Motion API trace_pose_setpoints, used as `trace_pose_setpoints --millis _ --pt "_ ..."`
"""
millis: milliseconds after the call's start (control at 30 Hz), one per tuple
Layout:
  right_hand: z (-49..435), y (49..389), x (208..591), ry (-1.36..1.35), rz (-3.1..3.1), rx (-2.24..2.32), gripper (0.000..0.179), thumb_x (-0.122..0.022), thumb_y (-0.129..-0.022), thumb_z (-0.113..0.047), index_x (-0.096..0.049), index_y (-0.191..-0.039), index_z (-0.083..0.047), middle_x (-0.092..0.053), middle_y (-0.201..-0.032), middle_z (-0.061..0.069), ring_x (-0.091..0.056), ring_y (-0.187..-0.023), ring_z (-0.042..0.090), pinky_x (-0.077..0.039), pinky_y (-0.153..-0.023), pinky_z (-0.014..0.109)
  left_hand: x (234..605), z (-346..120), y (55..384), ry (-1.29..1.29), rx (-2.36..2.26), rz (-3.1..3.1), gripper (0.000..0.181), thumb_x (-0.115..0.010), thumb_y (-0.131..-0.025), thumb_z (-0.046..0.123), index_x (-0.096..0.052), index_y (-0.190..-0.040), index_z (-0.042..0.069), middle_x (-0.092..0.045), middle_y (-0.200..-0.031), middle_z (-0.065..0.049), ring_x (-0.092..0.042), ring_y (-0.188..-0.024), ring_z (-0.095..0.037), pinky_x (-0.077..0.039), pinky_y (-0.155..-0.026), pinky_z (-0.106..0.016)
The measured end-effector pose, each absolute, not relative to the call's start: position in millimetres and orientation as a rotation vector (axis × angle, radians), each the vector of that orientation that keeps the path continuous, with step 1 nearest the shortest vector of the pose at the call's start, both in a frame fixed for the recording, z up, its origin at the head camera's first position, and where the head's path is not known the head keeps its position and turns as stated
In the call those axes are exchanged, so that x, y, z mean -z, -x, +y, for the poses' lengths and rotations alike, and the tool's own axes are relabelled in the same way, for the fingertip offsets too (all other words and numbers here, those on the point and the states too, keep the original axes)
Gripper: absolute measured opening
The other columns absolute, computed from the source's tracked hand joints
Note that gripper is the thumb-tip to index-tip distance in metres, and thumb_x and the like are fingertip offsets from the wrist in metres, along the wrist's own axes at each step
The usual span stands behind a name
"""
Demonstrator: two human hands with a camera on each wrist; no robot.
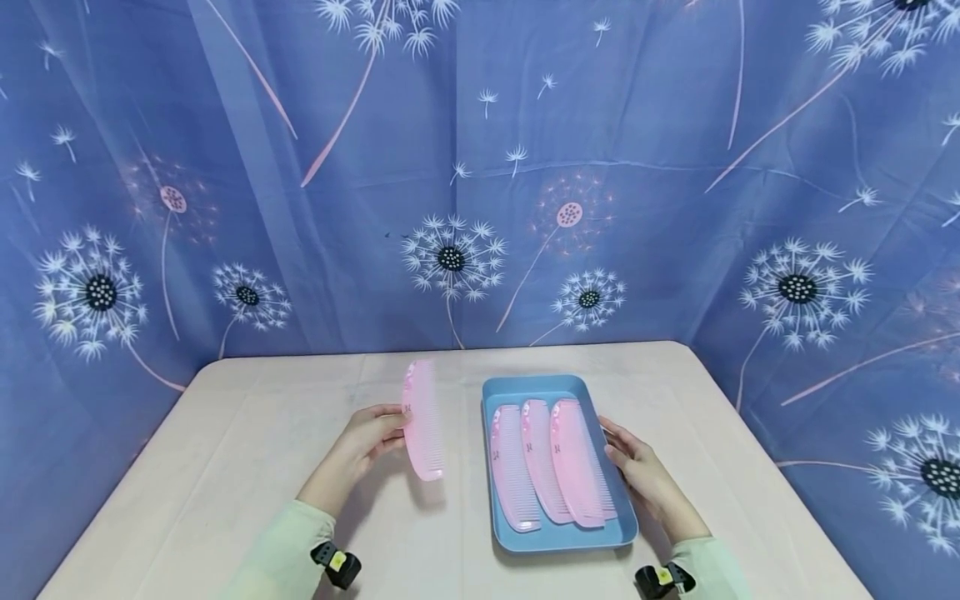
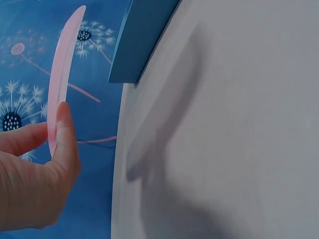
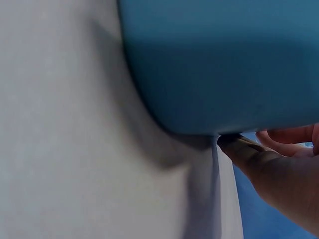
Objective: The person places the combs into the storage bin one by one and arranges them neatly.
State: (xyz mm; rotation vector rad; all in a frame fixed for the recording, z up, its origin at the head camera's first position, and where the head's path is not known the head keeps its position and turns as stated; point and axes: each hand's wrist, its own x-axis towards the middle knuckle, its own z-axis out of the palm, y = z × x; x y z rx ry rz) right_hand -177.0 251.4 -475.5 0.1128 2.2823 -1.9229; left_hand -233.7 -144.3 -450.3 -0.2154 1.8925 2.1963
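My left hand (image 1: 372, 435) pinches a pink comb (image 1: 422, 425) by its spine, thumb against fingers. The comb stands upright above the table, teeth toward the right, its shadow falling below. In the left wrist view the comb (image 2: 61, 74) shows edge-on between thumb and fingertips. Several like combs (image 1: 514, 471) lie side by side and overlapping in a blue tray (image 1: 534, 385), right of the held comb. My right hand (image 1: 641, 468) rests its fingertips and thumb against the tray's right outer side. The right wrist view shows the thumb at the lower edge of the tray wall (image 3: 219, 89).
A pale cloth covers the table (image 1: 255, 467). Behind it and along both sides hangs a blue curtain (image 1: 360, 275) printed with dandelions. A small black camera (image 1: 337, 565) is strapped to each wrist, over pale green sleeves.
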Motion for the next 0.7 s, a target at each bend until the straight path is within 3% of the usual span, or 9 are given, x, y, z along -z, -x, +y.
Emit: trace_pose_setpoints --millis 333,700 --pt "253 178 482 -0.142 2.294 1.915 0.051 -0.038 -0.100 0.001 -0.025 -0.149 0.001 -0.027 -0.151 0.028 -0.025 -0.140 0.040 -0.021 -0.114 0.050 452 -118 233 0.161 -2.219 1.853 0.032 -0.057 -0.088 -0.008 -0.049 -0.117 -0.020 -0.065 -0.080 -0.008 -0.064 -0.069 -0.014 -0.057 -0.062 -0.023" --pt "254 179 479 -0.109 2.279 1.930 0.051 -0.036 -0.100 0.002 -0.024 -0.150 0.001 -0.023 -0.152 0.028 -0.020 -0.142 0.040 -0.018 -0.116 0.051 455 -85 233 0.124 -2.220 1.825 0.029 -0.058 -0.087 -0.010 -0.052 -0.114 -0.018 -0.064 -0.080 -0.010 -0.063 -0.070 -0.015 -0.057 -0.060 -0.023"
